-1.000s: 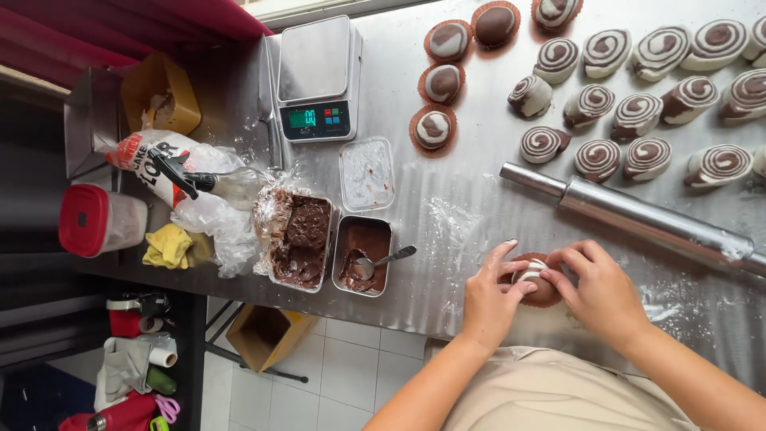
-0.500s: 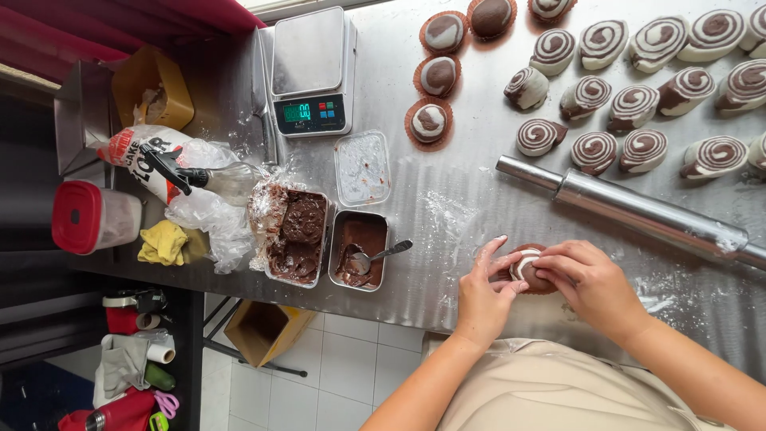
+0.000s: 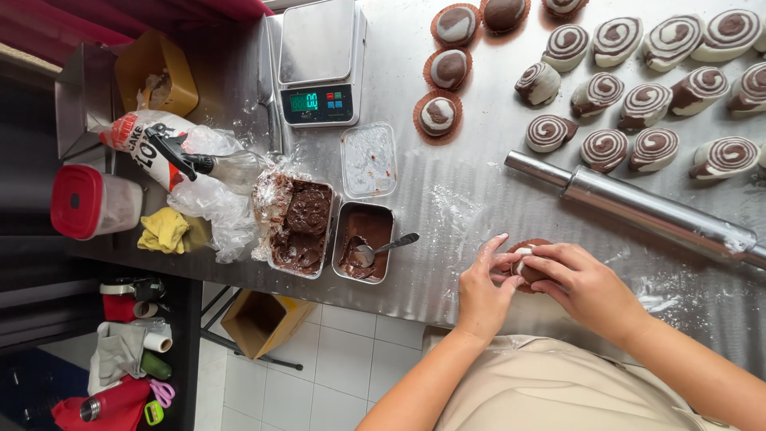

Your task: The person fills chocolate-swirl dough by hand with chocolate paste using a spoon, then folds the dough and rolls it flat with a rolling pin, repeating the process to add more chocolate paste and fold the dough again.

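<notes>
Head view: left hand (image 3: pixel 483 291) and right hand (image 3: pixel 586 287), fingers curled narrow, together pinch a brown-and-white dough piece (image 3: pixel 528 257) on the floured steel table (image 3: pixel 447 191) at its near edge, just below the steel rolling pin (image 3: pixel 638 209), with a spoon-bearing chocolate filling tin (image 3: pixel 363 242) to the left.

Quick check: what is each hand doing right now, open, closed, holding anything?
Left hand: fingers curled onto the dough piece, pinching its edge.
Right hand: cupped over the same dough piece, gripping it from the other side.
</notes>
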